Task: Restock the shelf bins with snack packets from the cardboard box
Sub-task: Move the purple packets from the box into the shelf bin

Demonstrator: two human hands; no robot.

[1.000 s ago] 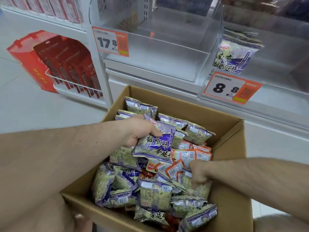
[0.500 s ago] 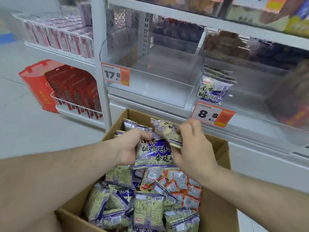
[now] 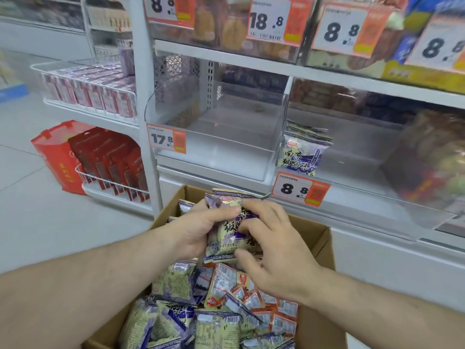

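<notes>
While our left hand (image 3: 193, 233) curls round the packets (image 3: 227, 238) from the left, our right hand (image 3: 271, 250) pinches them, thumb under, fingers (image 3: 254, 206) bent over the top, just above the box (image 3: 315, 238).

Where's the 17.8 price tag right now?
In the head view, left of centre: the 17.8 price tag hangs on the clear bin, above the cardboard box.
</notes>
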